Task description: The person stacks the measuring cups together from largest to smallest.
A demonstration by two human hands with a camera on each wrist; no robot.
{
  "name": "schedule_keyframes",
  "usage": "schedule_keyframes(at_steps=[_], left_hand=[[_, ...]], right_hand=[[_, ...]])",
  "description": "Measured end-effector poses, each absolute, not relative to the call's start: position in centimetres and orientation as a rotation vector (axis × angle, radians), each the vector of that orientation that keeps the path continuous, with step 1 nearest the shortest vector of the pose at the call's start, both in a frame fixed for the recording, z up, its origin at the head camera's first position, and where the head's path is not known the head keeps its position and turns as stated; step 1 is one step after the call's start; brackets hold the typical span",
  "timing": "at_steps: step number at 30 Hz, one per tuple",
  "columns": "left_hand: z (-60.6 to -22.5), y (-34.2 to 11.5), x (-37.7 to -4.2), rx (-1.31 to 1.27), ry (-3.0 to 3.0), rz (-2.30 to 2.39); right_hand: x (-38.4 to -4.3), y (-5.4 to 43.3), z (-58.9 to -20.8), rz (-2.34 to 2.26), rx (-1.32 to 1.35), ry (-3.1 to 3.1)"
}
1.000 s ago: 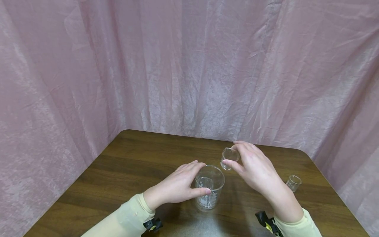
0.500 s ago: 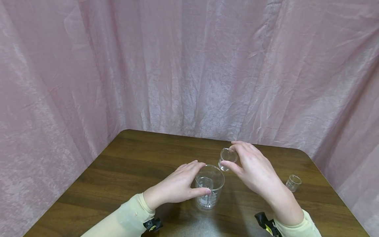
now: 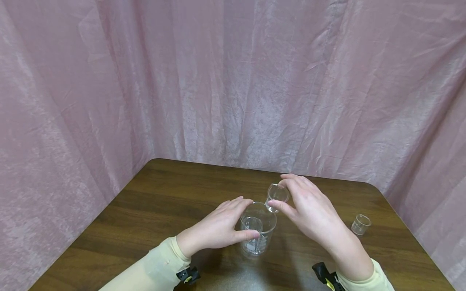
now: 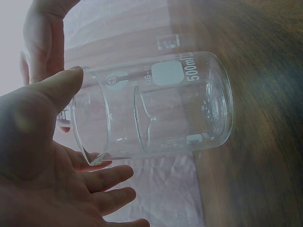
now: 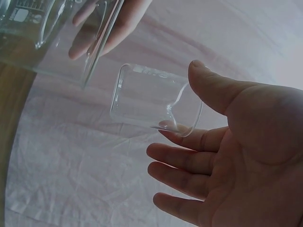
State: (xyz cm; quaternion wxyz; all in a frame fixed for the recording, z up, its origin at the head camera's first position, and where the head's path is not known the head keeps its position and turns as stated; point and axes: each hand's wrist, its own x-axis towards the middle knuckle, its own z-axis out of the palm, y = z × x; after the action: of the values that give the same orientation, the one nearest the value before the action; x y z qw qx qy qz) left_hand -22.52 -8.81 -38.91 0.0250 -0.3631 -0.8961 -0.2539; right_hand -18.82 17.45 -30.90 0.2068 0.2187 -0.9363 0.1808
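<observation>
A large glass beaker (image 3: 268, 224) marked 500ml stands upright on the table, and my left hand (image 3: 218, 228) holds it by the rim between thumb and forefinger. Inside it sits a smaller beaker (image 4: 173, 113), its rim visible through the wall in the left wrist view. My right hand (image 3: 309, 206) pinches another small beaker (image 5: 147, 97) near its rim with thumb and forefinger, other fingers stretched out. That small beaker is raised, just beyond and right of the large beaker's rim, overlapping it slightly in the head view.
The tiniest beaker (image 3: 361, 225) stands on the right side of the brown wooden table (image 3: 164, 194), beside my right forearm. A pink curtain (image 3: 233, 89) hangs all along the table's back and sides.
My right hand has moved the small beaker a little left and nearer, toward the large beaker's rim. The left hand and the large beaker have stayed in place.
</observation>
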Motion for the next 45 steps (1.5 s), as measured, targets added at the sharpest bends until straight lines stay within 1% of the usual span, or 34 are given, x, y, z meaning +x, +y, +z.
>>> schedule_keyframes(at_steps=[11,31,45], left_hand=[[-38.9,-8.8,-22.6,-1.125,-2.765,-0.788],[-38.8,-8.8,-22.6,-1.144,-2.761,-0.789],[-38.9,-8.8,-22.6,-1.172,-2.719,-0.807]], right_hand=[[-18.5,16.6,-31.0,0.522,0.642,-2.634],[-18.7,15.1,-32.6,0.484,0.77,-2.591],[-19.2,14.4,-33.7,0.468,0.795,-2.619]])
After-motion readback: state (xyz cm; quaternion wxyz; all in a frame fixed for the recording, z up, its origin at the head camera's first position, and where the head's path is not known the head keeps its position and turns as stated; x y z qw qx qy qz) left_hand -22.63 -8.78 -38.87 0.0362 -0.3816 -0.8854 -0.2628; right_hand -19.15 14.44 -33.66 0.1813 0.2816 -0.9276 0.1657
